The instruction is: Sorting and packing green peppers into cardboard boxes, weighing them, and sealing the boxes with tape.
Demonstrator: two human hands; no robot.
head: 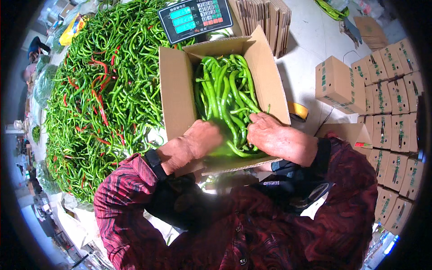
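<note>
An open cardboard box (175, 91) stands before me with its flaps raised. Long green chili peppers (221, 91) fill it, most of them lying lengthwise. My left hand (205, 135) reaches over the near left part of the box, blurred, its fingers hidden among the peppers. At the right inner side, my right hand (265, 131) rests on the peppers with bent fingers. Whether either hand grips a pepper cannot be seen. Just beyond the box is the lit display and keypad of a digital scale (195, 18).
A large heap of green peppers (111, 84) with some red ones spreads at my left. Flattened cartons (263, 20) stand behind the box. To the right are a roll of tape (297, 110), a closed carton (337, 82) and stacked printed cartons (389, 131). Another person (37, 47) is at far left.
</note>
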